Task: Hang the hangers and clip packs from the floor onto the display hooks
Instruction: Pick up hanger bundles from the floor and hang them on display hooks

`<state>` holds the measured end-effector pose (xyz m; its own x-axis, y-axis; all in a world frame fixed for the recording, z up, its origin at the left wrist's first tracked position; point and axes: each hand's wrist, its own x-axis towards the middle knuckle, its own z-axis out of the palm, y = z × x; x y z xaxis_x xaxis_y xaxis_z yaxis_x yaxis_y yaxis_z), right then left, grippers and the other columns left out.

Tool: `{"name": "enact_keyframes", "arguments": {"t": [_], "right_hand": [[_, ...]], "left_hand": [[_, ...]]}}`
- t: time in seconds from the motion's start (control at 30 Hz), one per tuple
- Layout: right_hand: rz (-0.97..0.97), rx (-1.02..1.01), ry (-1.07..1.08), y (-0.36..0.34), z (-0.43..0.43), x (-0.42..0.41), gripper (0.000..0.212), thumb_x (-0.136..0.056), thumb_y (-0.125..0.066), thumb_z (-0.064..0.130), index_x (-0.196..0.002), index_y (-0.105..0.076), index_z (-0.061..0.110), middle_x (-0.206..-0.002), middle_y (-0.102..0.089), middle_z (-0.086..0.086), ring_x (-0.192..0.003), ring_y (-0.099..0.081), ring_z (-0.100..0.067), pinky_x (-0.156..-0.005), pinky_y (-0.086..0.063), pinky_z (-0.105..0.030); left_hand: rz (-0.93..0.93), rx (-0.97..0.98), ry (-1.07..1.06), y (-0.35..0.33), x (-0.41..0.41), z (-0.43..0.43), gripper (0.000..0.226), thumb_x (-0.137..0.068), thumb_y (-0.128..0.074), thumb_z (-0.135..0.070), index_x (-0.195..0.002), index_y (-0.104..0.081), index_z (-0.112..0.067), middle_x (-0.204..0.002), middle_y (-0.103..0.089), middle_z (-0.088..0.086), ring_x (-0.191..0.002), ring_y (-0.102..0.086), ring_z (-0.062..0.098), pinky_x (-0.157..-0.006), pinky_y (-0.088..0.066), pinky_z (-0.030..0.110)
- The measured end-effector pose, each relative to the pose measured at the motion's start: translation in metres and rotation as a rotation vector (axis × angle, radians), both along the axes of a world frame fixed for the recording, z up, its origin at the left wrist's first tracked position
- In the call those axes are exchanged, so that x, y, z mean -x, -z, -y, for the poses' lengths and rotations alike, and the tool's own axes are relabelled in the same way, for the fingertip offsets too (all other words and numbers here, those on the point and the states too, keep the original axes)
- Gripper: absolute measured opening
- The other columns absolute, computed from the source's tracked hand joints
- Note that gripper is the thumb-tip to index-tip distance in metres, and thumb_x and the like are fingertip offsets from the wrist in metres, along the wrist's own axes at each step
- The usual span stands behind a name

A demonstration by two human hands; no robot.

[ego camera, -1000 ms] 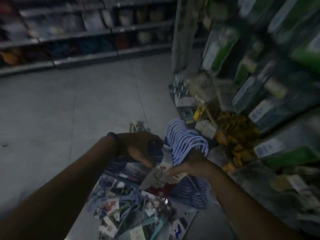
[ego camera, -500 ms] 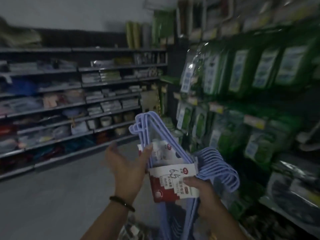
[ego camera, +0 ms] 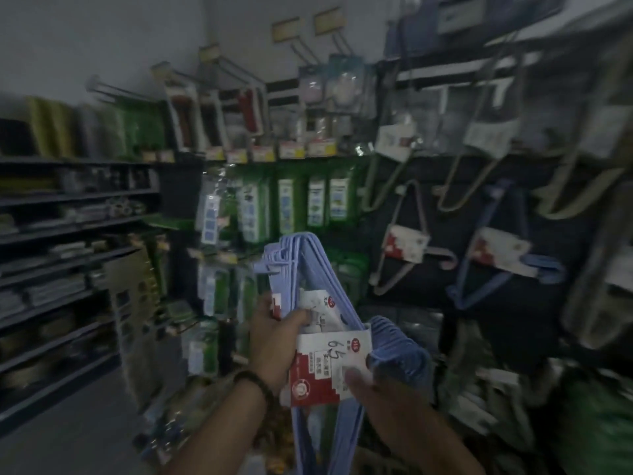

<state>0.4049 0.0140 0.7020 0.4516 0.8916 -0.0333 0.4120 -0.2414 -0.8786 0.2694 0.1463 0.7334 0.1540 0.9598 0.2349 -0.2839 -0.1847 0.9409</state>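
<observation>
Pale blue plastic hangers [ego camera: 301,255], bundled, held up in front of the dark display wall [ego camera: 428,207]; shoulder tips point up, hooks curl right. Left hand [ego camera: 274,337] grips the rear red-and-white card sleeve [ego camera: 318,310], thumb across its face. Right hand [ego camera: 390,395] clamps the front card sleeve [ego camera: 325,371], thumb on its lower right corner, fingers curled under the hooks. "65" handwritten on the front sleeve; print too blurred to read. On the wall at right hang a pink hanger bundle [ego camera: 404,258] and a blue hanger bundle [ego camera: 496,258], dark panel showing between them.
</observation>
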Motion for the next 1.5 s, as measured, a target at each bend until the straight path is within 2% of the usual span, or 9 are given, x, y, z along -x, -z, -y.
{"name": "enact_keyframes", "arguments": {"t": [0.17, 0.33, 0.5, 0.7, 0.97, 1.13, 1.27, 1.37, 1.5], "right_hand": [[0.731, -0.233, 0.397, -0.06, 0.036, -0.06, 0.056, -0.083, -0.031, 0.083, -0.096, -0.052, 0.033, -0.085, -0.061, 0.01, -0.074, -0.063, -0.014, -0.062, -0.054, -0.036], [0.697, -0.197, 0.357, -0.073, 0.032, -0.112, 0.035, -0.102, -0.051, 0.057, -0.1, -0.056, 0.023, -0.087, -0.066, 0.0, -0.074, -0.066, -0.022, -0.068, -0.058, -0.045], [0.454, -0.175, 0.36, -0.069, 0.035, -0.187, 0.022, -0.106, -0.052, 0.043, -0.119, -0.053, 0.025, -0.092, -0.068, 0.001, -0.076, -0.068, -0.019, -0.064, -0.059, -0.039], [0.544, -0.253, 0.47, -0.076, 0.04, -0.282, 0.019, -0.106, -0.051, 0.038, -0.122, -0.047, 0.028, -0.088, -0.066, 0.003, -0.071, -0.066, -0.018, -0.064, -0.061, -0.045], [0.795, -0.284, 0.475, -0.079, 0.031, -0.359, 0.024, -0.105, -0.046, 0.049, -0.099, -0.051, 0.027, -0.081, -0.062, 0.006, -0.064, -0.057, -0.013, -0.056, -0.053, -0.038], [1.01, -0.279, 0.447, -0.089, 0.022, -0.384, 0.028, -0.105, -0.045, 0.048, -0.12, -0.053, 0.025, -0.086, -0.067, 0.002, -0.07, -0.065, -0.022, -0.057, -0.054, -0.037], [0.65, -0.339, 0.498, -0.105, 0.02, -0.417, 0.026, -0.107, -0.049, 0.045, -0.111, -0.06, 0.021, -0.082, -0.069, -0.001, -0.071, -0.067, -0.025, -0.063, -0.06, -0.046], [0.339, -0.502, 0.445, -0.098, 0.017, -0.415, 0.023, -0.107, -0.053, 0.041, -0.089, -0.057, 0.027, -0.07, -0.062, 0.0, -0.061, -0.057, -0.024, -0.061, -0.052, -0.045], [0.559, -0.628, 0.296, -0.09, 0.025, -0.391, 0.023, -0.099, -0.05, 0.063, -0.093, -0.059, 0.043, -0.078, -0.069, 0.01, -0.067, -0.066, -0.008, -0.06, -0.053, -0.029]], "left_hand": [[-0.118, -0.184, 0.176, -0.011, -0.058, 0.024, 0.035, -0.089, -0.074, -0.005, -0.108, -0.063, -0.031, -0.089, -0.065, 0.022, -0.077, -0.067, 0.043, -0.065, -0.062, 0.053], [-0.174, -0.273, 0.358, -0.03, -0.123, 0.048, 0.045, -0.088, -0.082, -0.016, -0.113, -0.059, -0.045, -0.099, -0.071, 0.014, -0.087, -0.071, 0.039, -0.072, -0.061, 0.053], [-0.295, -0.29, 0.286, -0.045, -0.186, 0.039, 0.071, -0.067, -0.056, -0.082, -0.114, -0.066, -0.029, -0.088, -0.073, -0.011, -0.075, -0.07, 0.002, -0.057, -0.05, 0.009], [-0.248, -0.368, 0.249, -0.051, -0.254, -0.002, 0.061, -0.076, -0.072, -0.068, -0.13, -0.064, -0.04, -0.113, -0.074, -0.017, -0.096, -0.072, 0.005, -0.069, -0.054, 0.015], [-0.163, -0.511, 0.06, -0.072, -0.331, -0.018, 0.022, -0.091, -0.072, -0.056, -0.106, -0.065, -0.041, -0.09, -0.073, -0.02, -0.074, -0.069, -0.001, -0.06, -0.053, 0.024], [-0.153, -0.641, 0.071, -0.085, -0.361, -0.009, 0.014, -0.091, -0.062, -0.063, -0.103, -0.057, -0.068, -0.085, -0.07, -0.03, -0.068, -0.066, -0.007, -0.05, -0.048, 0.014], [-0.248, -0.654, 0.18, -0.085, -0.371, -0.003, 0.032, -0.094, -0.062, -0.063, -0.1, -0.043, -0.087, -0.091, -0.065, -0.043, -0.08, -0.063, -0.017, -0.06, -0.048, 0.002], [-0.241, -0.641, 0.163, -0.081, -0.376, -0.009, 0.018, -0.096, -0.062, -0.059, -0.105, -0.054, -0.073, -0.075, -0.071, -0.02, -0.067, -0.066, -0.003, -0.051, -0.044, 0.011], [-0.11, -0.481, -0.012, -0.068, -0.378, -0.02, 0.016, -0.1, -0.064, -0.046, -0.104, -0.064, -0.031, -0.082, -0.069, -0.008, -0.069, -0.064, 0.002, -0.062, -0.045, 0.026]]}}
